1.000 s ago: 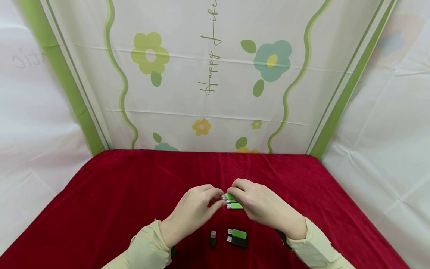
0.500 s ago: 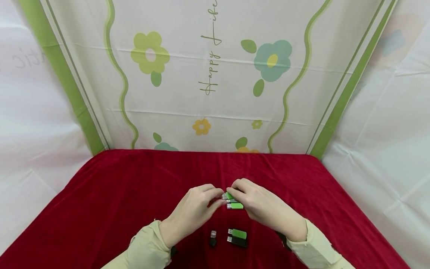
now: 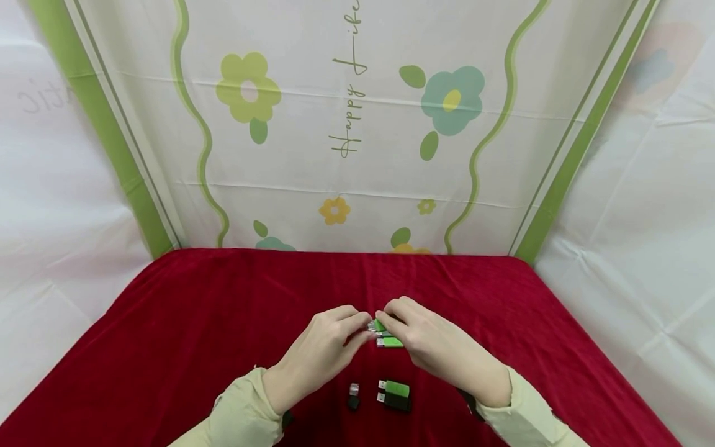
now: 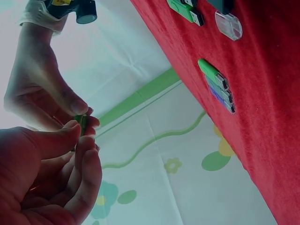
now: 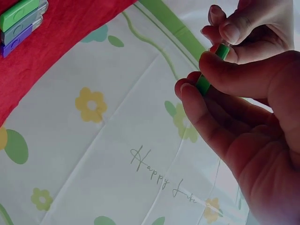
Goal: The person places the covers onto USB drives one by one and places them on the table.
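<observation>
Above the cloth, my right hand (image 3: pixel 430 344) pinches a green USB stick (image 5: pixel 203 84) between thumb and fingers. My left hand (image 3: pixel 324 344) meets it from the other side, thumb and fingertips pinching the stick's clear cap end (image 3: pixel 371 326). Fingers hide much of both parts, so I cannot tell how far the cap sits on. Beneath the hands lies a row of capped sticks: green (image 5: pixel 21 11), grey (image 5: pixel 22 29) and purple (image 5: pixel 18 44). Closer to me rest an uncapped green stick (image 3: pixel 397 389) and an uncapped black stick (image 3: pixel 397 402), metal plugs pointing left.
Left of the uncapped sticks lie a loose clear cap (image 3: pixel 354 389) and a small black piece (image 3: pixel 354 403) touching it or very near. Red velvet cloth (image 3: pixel 223 323) covers the table. White printed curtains (image 3: pixel 335 174) enclose the back and sides.
Both hands keep nearly the same place and grip. My right fingertips have shifted very slightly left towards the left hand; the sticks on the cloth stay put.
</observation>
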`<state>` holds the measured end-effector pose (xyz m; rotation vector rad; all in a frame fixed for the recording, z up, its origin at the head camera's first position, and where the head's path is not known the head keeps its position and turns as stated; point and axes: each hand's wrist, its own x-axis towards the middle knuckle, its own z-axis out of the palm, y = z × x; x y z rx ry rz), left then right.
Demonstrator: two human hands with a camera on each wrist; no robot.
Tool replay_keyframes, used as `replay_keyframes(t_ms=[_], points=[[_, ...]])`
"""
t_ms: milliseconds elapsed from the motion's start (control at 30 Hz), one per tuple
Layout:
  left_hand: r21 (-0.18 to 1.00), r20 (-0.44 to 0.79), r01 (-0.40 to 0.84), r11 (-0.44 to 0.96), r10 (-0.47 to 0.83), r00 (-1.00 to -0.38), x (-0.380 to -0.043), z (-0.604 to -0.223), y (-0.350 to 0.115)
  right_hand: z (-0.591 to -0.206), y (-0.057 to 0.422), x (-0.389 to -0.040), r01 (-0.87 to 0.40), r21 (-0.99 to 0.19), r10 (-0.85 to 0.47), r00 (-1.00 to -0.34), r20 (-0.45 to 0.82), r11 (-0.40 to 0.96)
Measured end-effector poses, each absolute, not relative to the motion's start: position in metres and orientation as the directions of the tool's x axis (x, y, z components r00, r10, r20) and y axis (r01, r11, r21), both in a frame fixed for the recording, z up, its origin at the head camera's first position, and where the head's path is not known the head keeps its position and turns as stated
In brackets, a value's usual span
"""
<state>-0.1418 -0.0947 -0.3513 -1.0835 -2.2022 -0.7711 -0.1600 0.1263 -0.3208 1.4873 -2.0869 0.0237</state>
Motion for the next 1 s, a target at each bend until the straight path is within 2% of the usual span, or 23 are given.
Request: replay_keyframes(t_ms=[200, 433, 867, 1000], points=[[0.192, 0.653, 0.801, 0.567, 0.535, -0.536, -0.141, -0.35, -0.095, -0.321, 0.127, -0.164, -0.908, 0.237, -0.856, -0.201, 0.477, 0.345], [0.113, 0.583, 0.753, 0.648, 0.571, -0.578, -0.141, -0.357, -0.094, -0.328, 0.129, -0.169, -0.944, 0.101, -0.858, -0.238, 0.454, 0.315], [0.11, 0.525, 0.718, 0.688, 0.573, -0.63, -0.138, -0.354, -0.093, -0.331, 0.132, -0.174, -0.934, 0.047, -0.867, -0.309, 0.391, 0.354], [0.118, 0.49, 0.687, 0.717, 0.56, -0.668, -0.139, -0.355, -0.095, -0.335, 0.131, -0.179, -0.921, 0.045, -0.868, -0.349, 0.353, 0.388]])
